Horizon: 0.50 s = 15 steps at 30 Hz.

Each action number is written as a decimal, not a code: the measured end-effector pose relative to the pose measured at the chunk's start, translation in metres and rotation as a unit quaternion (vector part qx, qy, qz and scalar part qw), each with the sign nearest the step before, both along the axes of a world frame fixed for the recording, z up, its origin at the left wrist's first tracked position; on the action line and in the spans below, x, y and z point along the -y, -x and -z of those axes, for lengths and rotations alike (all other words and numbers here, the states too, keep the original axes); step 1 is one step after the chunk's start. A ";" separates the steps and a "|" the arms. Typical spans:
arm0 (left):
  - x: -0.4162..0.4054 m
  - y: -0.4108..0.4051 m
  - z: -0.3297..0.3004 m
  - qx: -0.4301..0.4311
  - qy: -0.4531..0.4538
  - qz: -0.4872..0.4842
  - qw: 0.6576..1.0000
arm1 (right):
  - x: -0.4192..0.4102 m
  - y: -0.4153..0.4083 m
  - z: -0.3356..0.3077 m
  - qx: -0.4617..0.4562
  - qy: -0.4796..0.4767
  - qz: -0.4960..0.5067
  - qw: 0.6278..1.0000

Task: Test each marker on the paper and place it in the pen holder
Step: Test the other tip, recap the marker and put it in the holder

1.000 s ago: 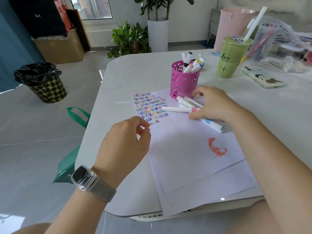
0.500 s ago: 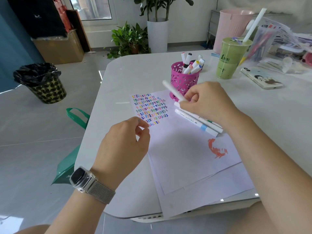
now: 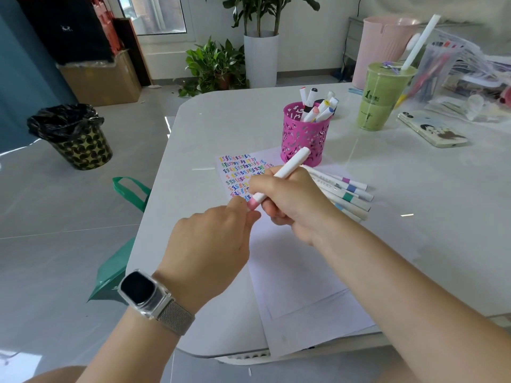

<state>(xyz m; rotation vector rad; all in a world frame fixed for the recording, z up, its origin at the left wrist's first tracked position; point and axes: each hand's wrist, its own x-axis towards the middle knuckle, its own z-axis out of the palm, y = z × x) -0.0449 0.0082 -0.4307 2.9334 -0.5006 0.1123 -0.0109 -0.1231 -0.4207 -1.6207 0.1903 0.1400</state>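
Your right hand (image 3: 293,200) grips the marker (image 3: 279,176), which slants far-right; its pink cap points near-left, pinched in your left hand (image 3: 210,241), over the paper (image 3: 290,266).

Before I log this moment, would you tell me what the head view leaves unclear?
- Pink marker: its cap end sits between the right hand and left hand, so whether the cap is off cannot be told.
- Loose markers: near ends hidden behind the right hand; count uncertain.
- Paper: the middle is covered by both forearms.
- Pen holder: its inside is hidden by the wall.
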 end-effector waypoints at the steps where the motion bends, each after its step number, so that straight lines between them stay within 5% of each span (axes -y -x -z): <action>1: 0.001 0.000 0.000 0.003 -0.019 0.003 1.000 | 0.002 -0.001 -0.001 -0.012 0.001 -0.010 1.000; 15: 0.005 -0.006 -0.011 0.013 -0.011 0.025 1.000 | 0.009 -0.014 -0.009 -0.033 -0.018 -0.078 0.996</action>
